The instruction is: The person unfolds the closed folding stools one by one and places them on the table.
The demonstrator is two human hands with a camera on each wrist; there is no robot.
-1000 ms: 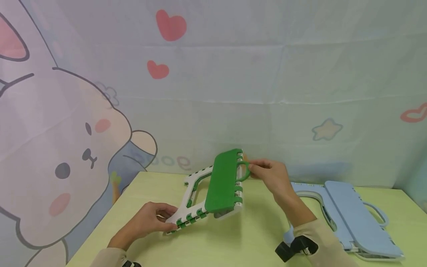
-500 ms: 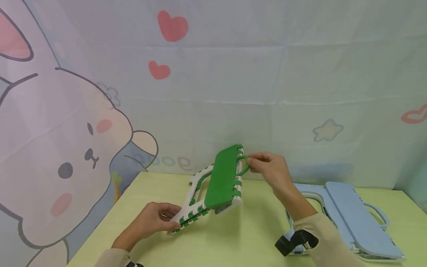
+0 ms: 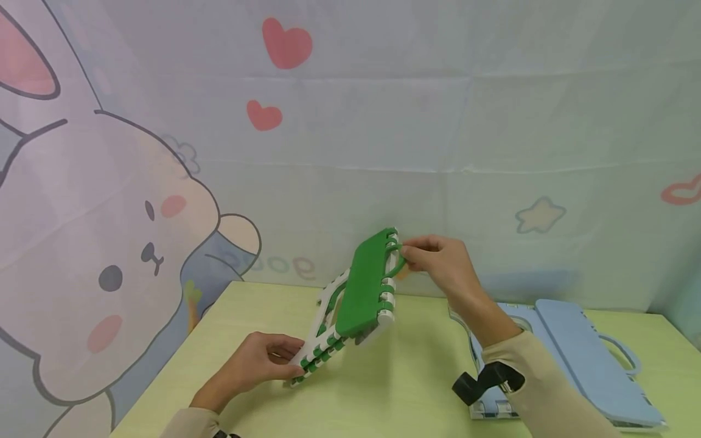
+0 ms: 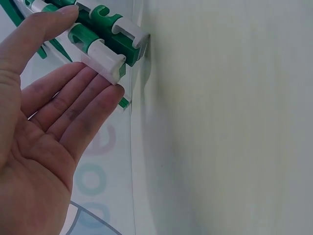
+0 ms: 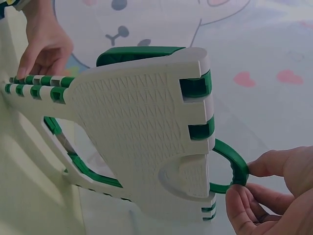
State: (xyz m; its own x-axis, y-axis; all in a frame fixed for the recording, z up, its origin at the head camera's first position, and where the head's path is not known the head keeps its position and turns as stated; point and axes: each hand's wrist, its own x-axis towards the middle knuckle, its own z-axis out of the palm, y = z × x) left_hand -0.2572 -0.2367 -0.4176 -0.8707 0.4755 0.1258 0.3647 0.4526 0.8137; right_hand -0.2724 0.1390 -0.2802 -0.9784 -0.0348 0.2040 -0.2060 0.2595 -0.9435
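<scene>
A green and white folding stool, folded flat, is held tilted, with its handle end up and its leg end low by the table. My left hand holds the leg end, thumb on one side and fingers on the other; the left wrist view shows the thumb and fingertips touching the hinged leg edge. With thumb and fingers my right hand pinches the green loop handle. The white textured underside of the seat faces the right wrist camera.
A light blue folding stool lies folded on the pale yellow-green table at the right, partly hidden by my right forearm. Behind the table hangs a printed cloth with a cartoon rabbit and hearts.
My right hand has risen, pulling the handle end of the green stool higher, so the stool tilts more steeply. My left hand has shifted slightly right along with the leg end.
</scene>
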